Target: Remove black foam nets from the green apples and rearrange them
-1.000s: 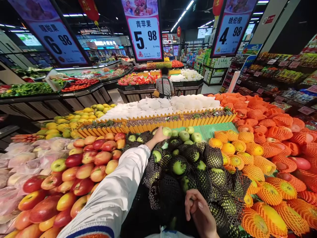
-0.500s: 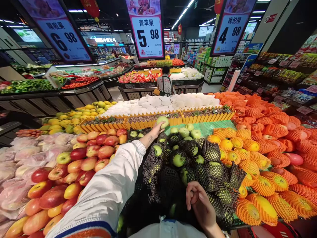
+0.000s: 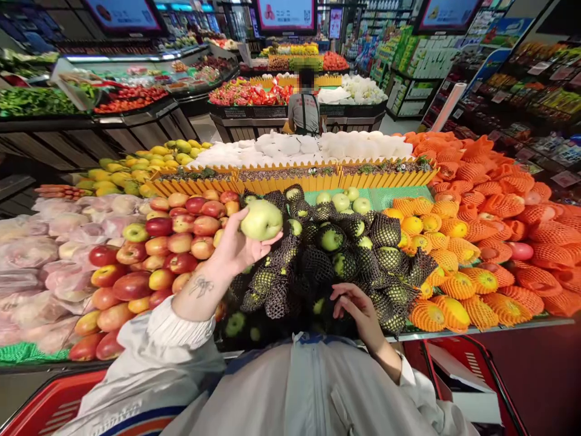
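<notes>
A pale green apple (image 3: 261, 220) rests in my left hand (image 3: 236, 245), thumb on one side and fingers curled beneath it. It is held above the display, between the red apples (image 3: 183, 224) and the green apples in black foam nets (image 3: 331, 238). My right hand (image 3: 356, 310) hovers low over the near edge of the netted apples, fingers loosely bent and apart, with nothing seen in it. Several bare green apples (image 3: 340, 202) lie at the back of the netted pile.
Oranges in orange nets (image 3: 447, 260) lie to the right, bagged fruit (image 3: 27, 266) to the left. A yellow picket planter (image 3: 290, 177) borders the back. Red baskets (image 3: 59, 399) stand low at both sides. A person in grey (image 3: 304, 112) is beyond the display.
My left hand has drawn the green apple back from the rear of the pile, toward me and leftward, turning palm up. The view has tilted down, and my right hand stays low.
</notes>
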Demonstrator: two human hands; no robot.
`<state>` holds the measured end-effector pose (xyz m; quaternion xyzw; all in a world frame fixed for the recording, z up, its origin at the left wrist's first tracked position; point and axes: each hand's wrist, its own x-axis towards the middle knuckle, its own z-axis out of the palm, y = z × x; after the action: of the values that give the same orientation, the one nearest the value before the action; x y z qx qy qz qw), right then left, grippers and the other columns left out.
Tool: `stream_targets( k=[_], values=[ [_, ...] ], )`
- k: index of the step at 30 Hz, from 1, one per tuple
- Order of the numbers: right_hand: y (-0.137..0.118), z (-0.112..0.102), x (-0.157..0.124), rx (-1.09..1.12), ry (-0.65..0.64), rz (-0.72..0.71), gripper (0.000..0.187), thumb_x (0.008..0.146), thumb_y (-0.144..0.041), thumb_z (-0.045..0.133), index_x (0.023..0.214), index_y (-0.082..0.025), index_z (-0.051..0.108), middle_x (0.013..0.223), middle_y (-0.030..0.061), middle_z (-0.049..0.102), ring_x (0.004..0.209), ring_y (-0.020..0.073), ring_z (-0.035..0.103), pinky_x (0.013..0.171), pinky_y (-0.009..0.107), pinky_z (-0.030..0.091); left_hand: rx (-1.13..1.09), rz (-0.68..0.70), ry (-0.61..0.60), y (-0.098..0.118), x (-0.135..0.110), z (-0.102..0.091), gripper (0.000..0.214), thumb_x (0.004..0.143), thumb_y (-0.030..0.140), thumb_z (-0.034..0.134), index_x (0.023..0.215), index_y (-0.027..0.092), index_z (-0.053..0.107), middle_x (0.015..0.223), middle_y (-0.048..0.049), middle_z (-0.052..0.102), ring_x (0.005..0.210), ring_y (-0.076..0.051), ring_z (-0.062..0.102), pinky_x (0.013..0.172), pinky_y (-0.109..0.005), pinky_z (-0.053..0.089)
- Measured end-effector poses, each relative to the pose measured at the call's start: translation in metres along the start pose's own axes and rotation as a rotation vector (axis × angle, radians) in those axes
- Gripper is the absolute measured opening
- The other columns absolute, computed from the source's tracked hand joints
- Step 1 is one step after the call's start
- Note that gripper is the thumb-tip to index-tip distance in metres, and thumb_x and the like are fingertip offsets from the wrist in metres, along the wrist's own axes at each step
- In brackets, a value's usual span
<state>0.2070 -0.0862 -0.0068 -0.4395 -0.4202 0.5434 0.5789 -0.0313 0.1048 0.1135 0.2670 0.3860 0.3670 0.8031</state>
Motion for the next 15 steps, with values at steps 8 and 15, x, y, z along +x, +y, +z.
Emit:
stream_targets(
  k=[8,15],
  values=[
    [0.0,0.006,-0.005,-0.372,0.01,-0.009,0.036,0.09,-0.038,0.068,0.125,-0.028,0.066,0.132,0.007,0.061,0.103,0.019,0.063,0.08,0.03,0.051,-0.121,0.088,0.021,-0.058,-0.059,-0.065,0.076,0.082,0.073,0.051,0.126,0.011,0.06,0.099,-0.0144,0.074,0.07,-0.019,0.066,0.061,-0.027,0.056],
    [0.005,0.016,0.01,0.092,-0.096,0.16,0.052,0.084,-0.031,0.071,0.134,-0.038,0.061,0.157,-0.0037,0.043,0.135,0.0227,0.048,0.094,0.03,0.047,-0.159,0.116,-0.013,-0.097,-0.082,-0.078,0.087,0.071,0.066,0.073,0.134,0.011,0.049,0.104,-0.0177,0.074,0.077,-0.022,0.068,0.069,-0.03,0.056]
  ],
)
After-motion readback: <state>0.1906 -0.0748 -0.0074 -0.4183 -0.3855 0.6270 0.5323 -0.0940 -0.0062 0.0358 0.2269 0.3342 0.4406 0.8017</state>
